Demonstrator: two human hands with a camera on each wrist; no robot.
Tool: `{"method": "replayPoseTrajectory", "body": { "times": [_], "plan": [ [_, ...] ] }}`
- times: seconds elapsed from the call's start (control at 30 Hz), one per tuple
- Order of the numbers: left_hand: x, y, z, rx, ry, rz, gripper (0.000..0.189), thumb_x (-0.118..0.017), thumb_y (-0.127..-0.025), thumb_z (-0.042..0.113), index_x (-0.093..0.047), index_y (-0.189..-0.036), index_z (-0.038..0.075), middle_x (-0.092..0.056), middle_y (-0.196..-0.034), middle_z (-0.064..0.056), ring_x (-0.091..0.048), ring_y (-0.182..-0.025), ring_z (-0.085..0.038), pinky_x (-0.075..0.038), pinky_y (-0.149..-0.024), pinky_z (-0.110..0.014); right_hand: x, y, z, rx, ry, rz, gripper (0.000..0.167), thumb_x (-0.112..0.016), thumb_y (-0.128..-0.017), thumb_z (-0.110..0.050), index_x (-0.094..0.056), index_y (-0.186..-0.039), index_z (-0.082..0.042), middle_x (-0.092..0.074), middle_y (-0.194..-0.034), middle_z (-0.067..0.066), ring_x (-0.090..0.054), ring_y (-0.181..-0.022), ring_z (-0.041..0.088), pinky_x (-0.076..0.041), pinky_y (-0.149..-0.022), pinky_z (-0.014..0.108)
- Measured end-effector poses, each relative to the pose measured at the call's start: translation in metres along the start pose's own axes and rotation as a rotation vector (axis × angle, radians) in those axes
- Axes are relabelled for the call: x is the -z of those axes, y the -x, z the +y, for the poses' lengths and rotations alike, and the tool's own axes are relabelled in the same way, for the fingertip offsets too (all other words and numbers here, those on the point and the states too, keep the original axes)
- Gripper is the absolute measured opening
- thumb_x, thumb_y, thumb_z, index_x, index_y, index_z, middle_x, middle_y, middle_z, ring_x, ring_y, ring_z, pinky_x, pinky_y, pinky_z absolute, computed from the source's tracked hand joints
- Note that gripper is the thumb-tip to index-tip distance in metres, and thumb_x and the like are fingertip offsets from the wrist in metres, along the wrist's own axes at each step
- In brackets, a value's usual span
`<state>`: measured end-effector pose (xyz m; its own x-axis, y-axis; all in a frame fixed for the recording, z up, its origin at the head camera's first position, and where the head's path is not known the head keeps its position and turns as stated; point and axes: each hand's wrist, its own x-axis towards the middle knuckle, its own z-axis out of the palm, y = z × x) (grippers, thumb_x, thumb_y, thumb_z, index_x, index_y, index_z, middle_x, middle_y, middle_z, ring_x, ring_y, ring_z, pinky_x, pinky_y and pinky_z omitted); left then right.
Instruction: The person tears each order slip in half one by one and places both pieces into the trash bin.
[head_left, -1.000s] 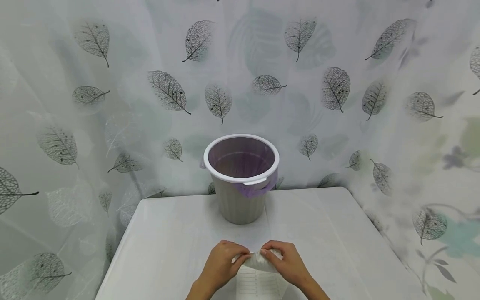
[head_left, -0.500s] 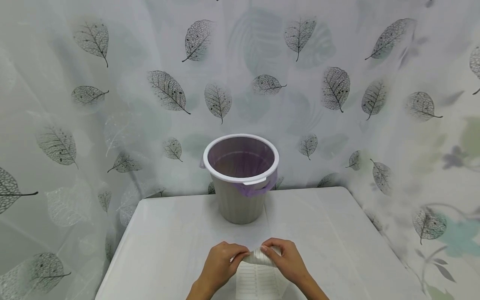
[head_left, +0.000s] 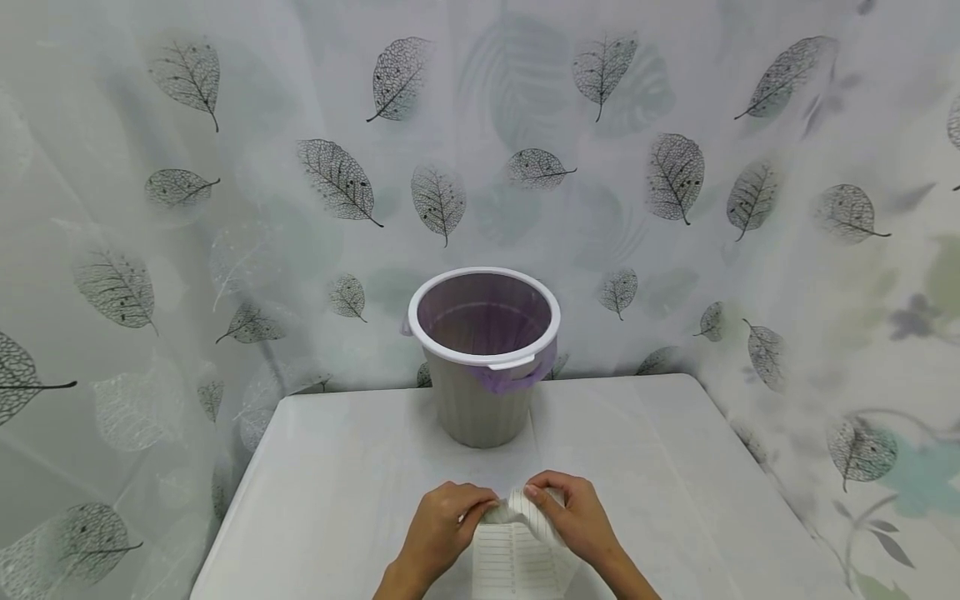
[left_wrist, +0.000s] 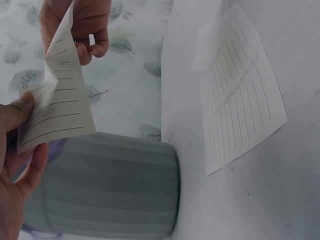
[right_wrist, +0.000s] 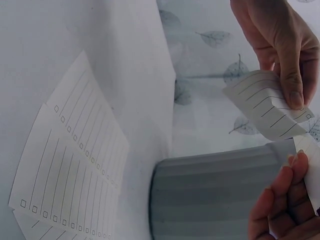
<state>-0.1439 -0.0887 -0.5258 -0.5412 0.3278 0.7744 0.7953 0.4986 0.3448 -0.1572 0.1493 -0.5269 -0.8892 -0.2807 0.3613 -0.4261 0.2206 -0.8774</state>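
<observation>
Over the near part of the table, my left hand (head_left: 444,527) pinches one end of a lined paper strip (head_left: 534,515) between thumb and fingers. My right hand (head_left: 576,517) pinches the other end, and the strip bends and twists between them. In the left wrist view the paper (left_wrist: 62,100) shows printed lines and small boxes along one edge. Whether it is torn where the hands meet, I cannot tell. Beneath the hands, lined checklist sheets (right_wrist: 75,150) lie on the table, partly overlapping.
A grey bin (head_left: 480,408) with a white rim and a purple liner stands at the back of the white table (head_left: 337,467). Behind it hangs a leaf-patterned curtain (head_left: 480,125).
The strip between my hands has twisted, its right part now raised and turned. My right hand has risen slightly; the left has barely moved. More of the sheet below shows.
</observation>
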Motion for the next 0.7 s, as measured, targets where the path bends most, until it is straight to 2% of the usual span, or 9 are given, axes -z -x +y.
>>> {"method": "replayPoseTrajectory", "body": {
  "times": [0.1,0.27,0.43,0.53,0.7],
  "plan": [
    [0.0004,-0.001,0.0008,-0.005,0.01,0.021,0.019,-0.087,-0.081,0.002,-0.08,-0.096,0.012,-0.076,-0.089,0.008,-0.066,-0.072,-0.006,-0.054,-0.068,-0.019,0.0005,-0.0007,-0.0008,-0.02,0.005,0.022,0.009,-0.072,-0.1,-0.015,-0.078,-0.093,-0.017,-0.075,-0.091,-0.006,-0.07,-0.082,0.016,-0.056,-0.076,0.029],
    [0.001,-0.0009,0.0007,0.024,0.047,0.041,0.021,-0.085,-0.082,-0.003,-0.079,-0.095,0.012,-0.075,-0.088,0.007,-0.067,-0.073,-0.007,-0.054,-0.068,-0.018,0.0032,-0.001,-0.0009,-0.073,0.004,0.077,0.008,-0.074,-0.098,-0.015,-0.078,-0.092,-0.018,-0.075,-0.09,-0.005,-0.068,-0.075,0.015,-0.056,-0.066,0.028],
    [0.0019,-0.0006,-0.0002,0.043,0.074,0.041,0.022,-0.085,-0.081,-0.006,-0.079,-0.094,0.011,-0.075,-0.089,0.006,-0.068,-0.074,-0.008,-0.055,-0.069,-0.019,0.0059,-0.0014,0.0005,-0.099,-0.012,0.083,0.008,-0.073,-0.099,-0.016,-0.077,-0.093,-0.015,-0.074,-0.09,-0.002,-0.065,-0.068,0.014,-0.055,-0.057,0.03],
    [0.0033,-0.001,-0.0001,0.056,0.095,0.039,0.021,-0.084,-0.083,-0.005,-0.079,-0.095,0.011,-0.075,-0.09,0.006,-0.069,-0.076,-0.008,-0.056,-0.07,-0.019,0.0063,-0.0015,0.0004,-0.096,-0.017,0.081,0.008,-0.073,-0.1,-0.016,-0.077,-0.094,-0.013,-0.074,-0.09,0.0,-0.064,-0.066,0.014,-0.055,-0.055,0.031],
    [0.0054,-0.0014,-0.0018,0.03,0.113,0.062,0.021,-0.082,-0.083,-0.005,-0.078,-0.097,0.011,-0.075,-0.09,0.006,-0.069,-0.077,-0.007,-0.055,-0.07,-0.019,0.0077,-0.0021,-0.0018,-0.11,0.0,0.119,0.007,-0.074,-0.099,-0.016,-0.077,-0.092,-0.016,-0.074,-0.089,-0.002,-0.064,-0.066,0.014,-0.054,-0.057,0.03]
  ]
}}
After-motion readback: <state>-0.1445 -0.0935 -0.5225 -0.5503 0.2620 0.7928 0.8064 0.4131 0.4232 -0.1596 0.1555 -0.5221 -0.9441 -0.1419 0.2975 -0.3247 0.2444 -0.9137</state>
